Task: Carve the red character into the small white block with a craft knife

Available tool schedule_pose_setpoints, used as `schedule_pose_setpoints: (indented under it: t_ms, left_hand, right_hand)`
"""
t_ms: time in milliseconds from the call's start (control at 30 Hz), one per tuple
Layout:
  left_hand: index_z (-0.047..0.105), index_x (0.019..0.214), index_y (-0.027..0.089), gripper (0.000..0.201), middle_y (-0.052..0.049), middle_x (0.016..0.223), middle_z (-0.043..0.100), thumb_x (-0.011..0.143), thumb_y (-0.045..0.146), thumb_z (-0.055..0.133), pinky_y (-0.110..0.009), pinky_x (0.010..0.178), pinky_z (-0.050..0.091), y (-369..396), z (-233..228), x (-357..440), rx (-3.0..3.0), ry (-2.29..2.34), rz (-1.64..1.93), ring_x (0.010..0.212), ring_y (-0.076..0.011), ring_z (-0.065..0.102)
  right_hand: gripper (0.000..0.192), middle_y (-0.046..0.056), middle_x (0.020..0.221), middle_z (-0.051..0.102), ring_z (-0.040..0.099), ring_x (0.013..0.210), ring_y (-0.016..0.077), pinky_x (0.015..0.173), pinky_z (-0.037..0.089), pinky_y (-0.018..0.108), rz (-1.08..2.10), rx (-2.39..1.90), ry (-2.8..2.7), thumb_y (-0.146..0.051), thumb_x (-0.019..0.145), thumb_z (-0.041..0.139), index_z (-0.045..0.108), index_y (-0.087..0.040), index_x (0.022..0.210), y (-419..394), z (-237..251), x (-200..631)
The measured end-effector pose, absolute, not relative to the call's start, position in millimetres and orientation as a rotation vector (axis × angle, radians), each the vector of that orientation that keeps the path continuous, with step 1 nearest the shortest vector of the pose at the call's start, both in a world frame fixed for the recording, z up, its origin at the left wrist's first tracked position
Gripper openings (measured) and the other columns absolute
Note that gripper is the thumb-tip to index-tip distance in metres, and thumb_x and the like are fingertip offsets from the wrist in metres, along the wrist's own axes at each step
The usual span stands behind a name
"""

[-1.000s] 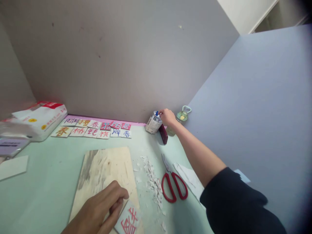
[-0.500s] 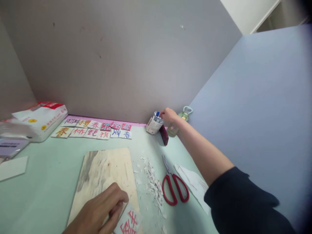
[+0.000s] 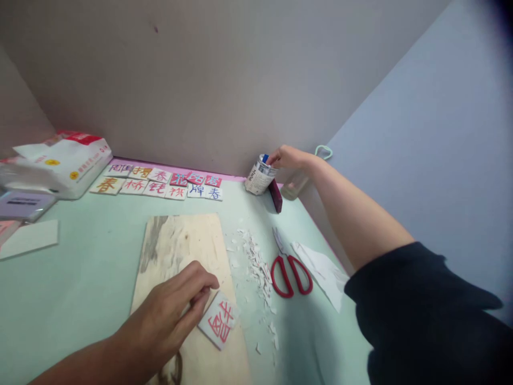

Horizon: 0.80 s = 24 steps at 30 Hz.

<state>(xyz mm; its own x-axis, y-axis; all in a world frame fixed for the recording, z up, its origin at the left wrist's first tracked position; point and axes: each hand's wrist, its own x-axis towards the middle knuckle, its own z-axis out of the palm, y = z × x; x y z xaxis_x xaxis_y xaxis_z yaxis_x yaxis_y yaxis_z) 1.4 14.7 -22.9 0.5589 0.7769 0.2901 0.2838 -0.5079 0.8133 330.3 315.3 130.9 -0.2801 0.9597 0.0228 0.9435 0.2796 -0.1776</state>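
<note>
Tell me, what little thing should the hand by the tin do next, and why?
Probably lift the blue-tipped tool straight up out of the small printed tin can. The right hand already pinches its top at the can's mouth, while the left hand steadies the white square tile with the red character on the pale wooden board.

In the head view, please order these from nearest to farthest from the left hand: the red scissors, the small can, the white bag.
From the left hand:
1. Red scissors, to its right, beside the paper scraps.
2. Small can, far right at the back wall.
3. White bag, far left corner.
</note>
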Motion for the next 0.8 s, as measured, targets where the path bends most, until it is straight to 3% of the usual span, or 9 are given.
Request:
schedule_pose_setpoints:
  t_ms: [167,300,533,667,800]
  left_hand:
    - [0.056,0.110,0.028,0.020,0.001,0.095,0.057,0.111,0.023,0.036,-0.027,0.073,0.046,15,-24,2,2.057,0.854,0.850,0.081,-0.0144,0.062]
    - [0.056,0.110,0.028,0.020,0.001,0.096,0.057,0.111,0.022,0.037,-0.027,0.073,0.047,15,-24,2,2.065,0.850,0.855,0.081,-0.0144,0.062]
    - [0.057,0.110,0.028,0.019,0.001,0.095,0.058,0.111,0.023,0.038,-0.027,0.073,0.047,15,-24,2,2.063,0.852,0.860,0.081,-0.0144,0.063]
    - [0.058,0.109,0.028,0.021,0.001,0.094,0.060,0.111,0.023,0.037,-0.026,0.073,0.048,15,-24,2,2.071,0.853,0.861,0.081,-0.0150,0.063]
    - [0.059,0.106,0.027,0.021,0.000,0.093,0.062,0.111,0.026,0.038,-0.027,0.073,0.049,15,-23,3,2.054,0.881,0.874,0.081,-0.0160,0.064]
  right_hand:
    - [0.008,0.004,0.098,0.081,0.073,0.091,0.0217,0.087,0.057,0.036,0.337,-1.780,-2.501,-0.020,0.096,0.070,0.078,-0.019,0.096,313,125,319]
    - [0.021,0.002,0.096,0.083,0.074,0.094,0.0228,0.086,0.054,0.031,0.376,-1.759,-2.520,-0.009,0.087,0.065,0.081,-0.022,0.091,310,125,311]
    - [0.019,0.006,0.098,0.082,0.073,0.098,0.0277,0.087,0.053,0.033,0.314,-1.831,-2.572,-0.021,0.086,0.067,0.083,-0.019,0.095,308,138,311]
    - [0.023,0.002,0.104,0.082,0.073,0.101,0.0250,0.088,0.053,0.030,0.338,-1.827,-2.620,-0.016,0.088,0.066,0.084,-0.022,0.102,303,146,308]
    - [0.012,0.003,0.107,0.081,0.073,0.102,0.0237,0.090,0.056,0.032,0.313,-1.868,-2.603,-0.022,0.098,0.069,0.081,-0.021,0.101,301,145,301]
